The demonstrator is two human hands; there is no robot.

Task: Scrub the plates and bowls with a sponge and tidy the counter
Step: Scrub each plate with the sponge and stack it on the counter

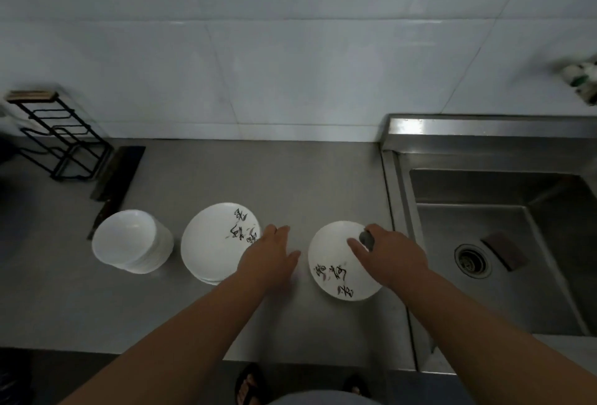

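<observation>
A stack of white bowls (pixel 130 241) stands at the left of the steel counter. Beside it is a stack of white plates (pixel 213 240) with black brush lettering. My left hand (pixel 269 256) lies with straight fingers at that stack's right edge. A single lettered plate (pixel 332 262) lies further right, near the sink. Over its far right part my right hand (pixel 387 251) holds a small dark grey sponge (pixel 366 239). A second dark sponge (pixel 504 251) lies in the sink basin.
The steel sink (pixel 484 275) with its drain (pixel 472 261) fills the right side. At the back left stand a black wire rack (pixel 61 139) and a dark cleaver (pixel 113 178) on the counter (pixel 258 175). A tiled wall rises behind.
</observation>
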